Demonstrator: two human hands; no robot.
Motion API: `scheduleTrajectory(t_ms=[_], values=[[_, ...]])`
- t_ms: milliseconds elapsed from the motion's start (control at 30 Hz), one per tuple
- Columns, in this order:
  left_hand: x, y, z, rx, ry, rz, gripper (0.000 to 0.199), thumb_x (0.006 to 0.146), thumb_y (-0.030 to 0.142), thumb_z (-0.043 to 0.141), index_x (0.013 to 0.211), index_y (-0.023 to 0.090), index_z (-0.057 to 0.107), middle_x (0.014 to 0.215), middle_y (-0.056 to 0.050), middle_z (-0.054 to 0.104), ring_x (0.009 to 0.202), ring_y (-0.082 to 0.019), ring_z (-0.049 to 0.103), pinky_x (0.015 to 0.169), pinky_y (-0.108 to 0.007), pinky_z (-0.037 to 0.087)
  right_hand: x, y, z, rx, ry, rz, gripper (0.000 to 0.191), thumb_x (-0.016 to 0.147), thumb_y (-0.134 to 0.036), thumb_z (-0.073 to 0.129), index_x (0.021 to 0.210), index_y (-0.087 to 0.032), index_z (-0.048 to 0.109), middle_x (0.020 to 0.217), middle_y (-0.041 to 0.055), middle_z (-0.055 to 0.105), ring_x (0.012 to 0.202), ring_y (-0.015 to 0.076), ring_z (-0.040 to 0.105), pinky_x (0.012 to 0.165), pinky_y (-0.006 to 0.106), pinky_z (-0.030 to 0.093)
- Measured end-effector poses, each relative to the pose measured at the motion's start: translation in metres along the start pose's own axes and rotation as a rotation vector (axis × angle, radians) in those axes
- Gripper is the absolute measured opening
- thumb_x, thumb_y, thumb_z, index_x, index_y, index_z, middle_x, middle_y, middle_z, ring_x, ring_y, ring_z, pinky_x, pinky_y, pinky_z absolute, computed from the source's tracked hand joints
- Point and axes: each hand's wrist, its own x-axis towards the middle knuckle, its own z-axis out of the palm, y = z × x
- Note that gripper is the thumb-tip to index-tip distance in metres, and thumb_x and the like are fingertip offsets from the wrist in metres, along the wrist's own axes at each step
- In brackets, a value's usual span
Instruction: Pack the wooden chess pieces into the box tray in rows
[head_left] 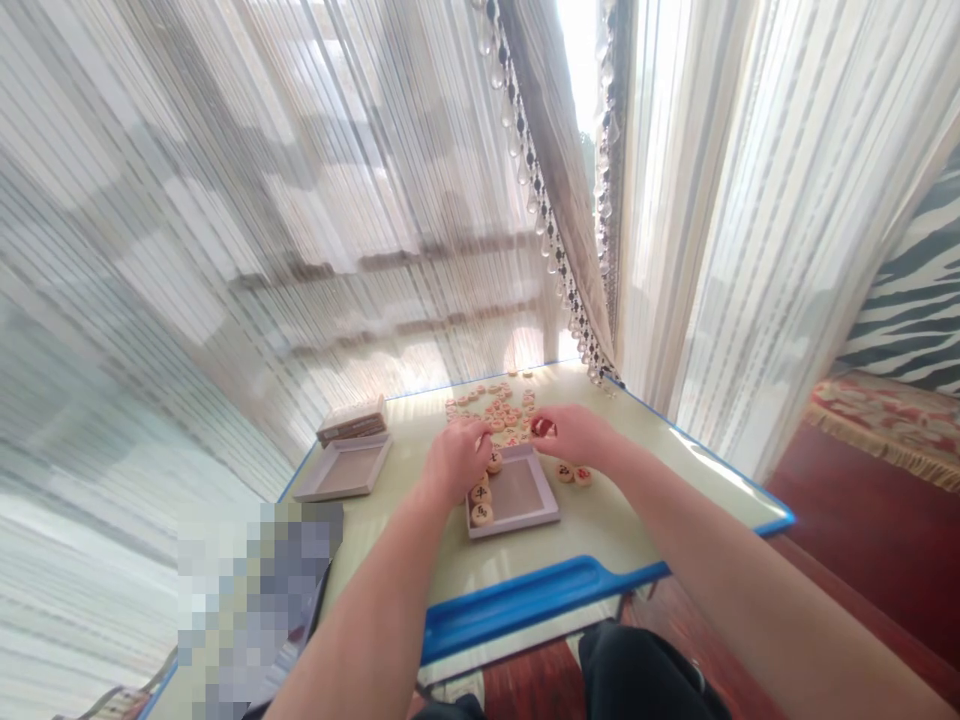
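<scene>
Open box (519, 526): on the table (637, 400), round pieces (481, 515) along its 9 o'clock wall.
Left hand (459, 458): fingers bent at the box's 11 o'clock corner, grip unclear.
Right hand (574, 436): fingers curled near 1 o'clock, any hold unclear.
Loose pieces (498, 425): spread at 12 o'clock, two just beside 3 o'clock.

Sunlit sheer curtains (315, 150); blue-edged table (600, 520); reddish floor (534, 685); zebra-striped surface (915, 290) right.
</scene>
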Motion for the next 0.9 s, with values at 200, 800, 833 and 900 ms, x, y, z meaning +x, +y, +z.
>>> scheduleTrajectory(t_ms=[200,800,833,900], values=[[0.001,0.001,0.001,0.008,-0.033,-0.014,0.023,0.078,0.022,0.041,0.085,0.02,0.064,0.086,-0.003,0.065,0.085,-0.017,0.057,0.08,-0.029,0.046,-0.005,-0.011,0.007,0.164,-0.041,-0.247,0.02,0.068,-0.025,0.057,0.086,-0.022,0.064,0.085,-0.0006,0.065,0.078,0.0141,0.056,0.07,0.023,0.04],[-0.001,0.004,-0.005,0.039,-0.065,-0.03,0.023,0.078,0.019,0.041,0.084,0.02,0.063,0.085,-0.003,0.065,0.083,-0.017,0.057,0.076,-0.027,0.046,-0.006,-0.013,0.01,0.118,-0.19,-0.273,0.019,0.066,-0.031,0.058,0.079,-0.022,0.068,0.076,0.0009,0.066,0.079,0.0179,0.056,0.071,0.026,0.041],[-0.001,0.004,-0.005,0.039,-0.071,-0.029,0.023,0.078,0.02,0.041,0.083,0.02,0.063,0.085,-0.003,0.065,0.083,-0.017,0.057,0.076,-0.027,0.046,-0.006,-0.013,0.01,0.123,-0.194,-0.269,0.018,0.065,-0.03,0.059,0.079,-0.022,0.068,0.077,0.0009,0.066,0.08,0.0181,0.056,0.072,0.026,0.041],[0.0,0.003,-0.004,0.036,-0.076,-0.028,0.023,0.078,0.02,0.041,0.082,0.021,0.063,0.084,-0.003,0.065,0.083,-0.017,0.057,0.076,-0.027,0.046,-0.007,-0.013,0.01,0.139,-0.196,-0.269,0.02,0.064,-0.028,0.059,0.081,-0.023,0.068,0.079,0.0006,0.067,0.083,0.0184,0.056,0.074,0.026,0.041]])
